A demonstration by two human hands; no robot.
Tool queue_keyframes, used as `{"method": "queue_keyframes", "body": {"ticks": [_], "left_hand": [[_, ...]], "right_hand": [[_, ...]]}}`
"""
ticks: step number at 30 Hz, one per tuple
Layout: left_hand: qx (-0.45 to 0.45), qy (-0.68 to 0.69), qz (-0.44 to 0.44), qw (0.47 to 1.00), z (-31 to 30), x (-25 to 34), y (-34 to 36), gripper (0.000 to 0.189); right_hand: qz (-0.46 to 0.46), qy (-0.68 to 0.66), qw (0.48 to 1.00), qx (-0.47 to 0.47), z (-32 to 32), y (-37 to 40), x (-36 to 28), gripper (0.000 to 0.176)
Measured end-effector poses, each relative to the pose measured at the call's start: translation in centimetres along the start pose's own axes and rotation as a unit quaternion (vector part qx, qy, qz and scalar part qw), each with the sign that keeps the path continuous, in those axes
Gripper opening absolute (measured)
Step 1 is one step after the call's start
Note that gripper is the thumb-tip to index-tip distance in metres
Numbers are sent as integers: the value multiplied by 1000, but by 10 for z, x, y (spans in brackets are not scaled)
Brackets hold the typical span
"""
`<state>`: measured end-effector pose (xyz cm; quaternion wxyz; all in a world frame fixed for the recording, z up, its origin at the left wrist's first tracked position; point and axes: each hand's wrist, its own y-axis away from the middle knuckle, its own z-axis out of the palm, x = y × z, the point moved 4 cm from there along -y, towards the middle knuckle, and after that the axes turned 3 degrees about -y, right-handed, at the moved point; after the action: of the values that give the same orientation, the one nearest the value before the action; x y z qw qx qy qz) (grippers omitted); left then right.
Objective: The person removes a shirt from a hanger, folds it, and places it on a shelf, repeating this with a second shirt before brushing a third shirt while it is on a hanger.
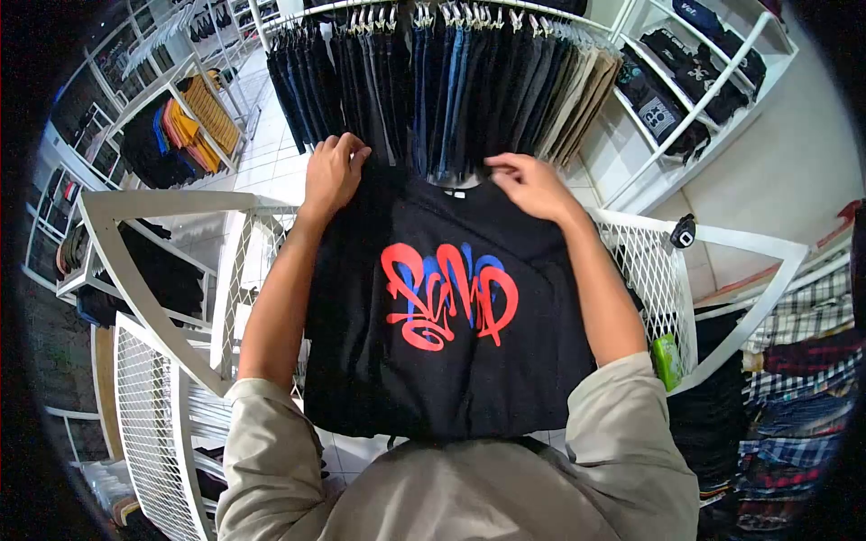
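Observation:
A black shirt (451, 388) with red and blue lettering on its front lies spread out before me, its neck opening facing away. My left hand (336, 173) grips the shirt at its far left shoulder, fingers bent and pressed together. At the far right shoulder, beside the collar, is my right hand (528, 183), slightly blurred, its thumb and fingertips pinching the black cloth. A small white label shows inside the collar.
Hanging trousers (451, 90) line a rail beyond the shirt. White mesh racks (153, 433) flank me, a green packet (667, 362) on the right one. Folded shirts fill a shelf (672, 108) at upper right; checked clothes (798, 397) are at far right.

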<state>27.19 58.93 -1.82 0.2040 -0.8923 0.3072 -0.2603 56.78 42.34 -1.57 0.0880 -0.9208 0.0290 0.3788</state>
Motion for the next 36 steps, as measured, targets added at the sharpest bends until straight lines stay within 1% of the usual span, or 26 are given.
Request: {"method": "queue_keyframes", "body": {"ticks": [1, 3, 4, 5, 7, 8, 9, 10, 11, 12, 13, 15, 16, 18, 19, 23, 25, 27, 28, 29, 30, 32, 33, 34, 35, 36], "left_hand": [[35, -25, 70, 997, -13, 13, 8, 24], [22, -9, 77, 997, -38, 41, 29, 25], [10, 5, 86, 996, -49, 55, 42, 26], [-41, 26, 77, 996, -54, 64, 55, 28], [-135, 59, 50, 988, -71, 92, 88, 29], [-177, 64, 79, 979, -74, 104, 107, 30], [-206, 74, 75, 973, -79, 117, 130, 30], [-244, 88, 42, 965, -86, 133, 153, 32], [-287, 123, 41, 949, -90, 149, 171, 35], [-274, 143, 37, 950, -81, 152, 195, 38], [-292, 130, 5, 948, -88, 167, 208, 45], [-203, 112, 20, 973, -84, 179, 232, 48], [-205, 112, 22, 972, -82, 183, 240, 48], [-163, 74, -11, 984, -82, 186, 250, 49], [-163, 75, -14, 984, -81, 186, 255, 49], [-159, 72, -60, 983, -84, 185, 266, 46], [-155, 73, -65, 983, -89, 185, 267, 47], [-142, 80, -56, 985, -96, 187, 269, 43], [-143, 79, -55, 985, -99, 185, 273, 43], [-123, 107, -58, 985, -105, 183, 278, 40], [-104, 135, -63, 983, -110, 181, 286, 38], [-62, 178, -99, 977, -125, 178, 305, 23], [-42, 207, -120, 970, -130, 175, 317, 19], [-22, 219, -138, 966, -137, 174, 329, 13], [-12, 221, -137, 966, -141, 171, 345, 13], [0, 219, -142, 965, -143, 170, 362, 15]], "right_hand": [[10, 79, 996, 28, -16, 15, 13, 38], [124, 215, 968, 27, -41, 53, 23, 47], [161, 256, 953, 32, -46, 69, 38, 50], [196, 296, 934, 36, -49, 82, 53, 53], [207, 273, 939, 31, -50, 100, 62, 52], [206, 250, 944, 62, -51, 108, 56, 48], [204, 225, 948, 94, -53, 112, 51, 44], [200, 222, 949, 96, -52, 111, 56, 44], [195, 196, 954, 115, -51, 109, 68, 39], [191, 168, 958, 135, -50, 108, 81, 35], [135, 182, 959, 171, -49, 106, 90, 27], [137, 141, 965, 174, -50, 104, 94, 24], [110, 147, 966, 184, -51, 101, 93, 23], [105, 155, 963, 196, -53, 94, 96, 23], [99, 162, 960, 206, -54, 90, 97, 23], [87, 184, 965, 164, -63, 81, 92, 24], [63, 184, 965, 177, -61, 76, 94, 25], [95, 283, 928, 222, -65, 78, 92, 27], [128, 296, 918, 230, -67, 83, 82, 26], [130, 295, 919, 228, -69, 91, 70, 26], [86, 271, 928, 243, -70, 101, 55, 26], [15, 221, 939, 263, -66, 130, 29, 29], [3, 220, 935, 279, -63, 149, 8, 29], [-10, 174, 943, 283, -55, 170, -10, 29], [-25, 129, 949, 288, -46, 193, -30, 28], [-11, 101, 954, 281, -34, 218, -50, 27]]}}
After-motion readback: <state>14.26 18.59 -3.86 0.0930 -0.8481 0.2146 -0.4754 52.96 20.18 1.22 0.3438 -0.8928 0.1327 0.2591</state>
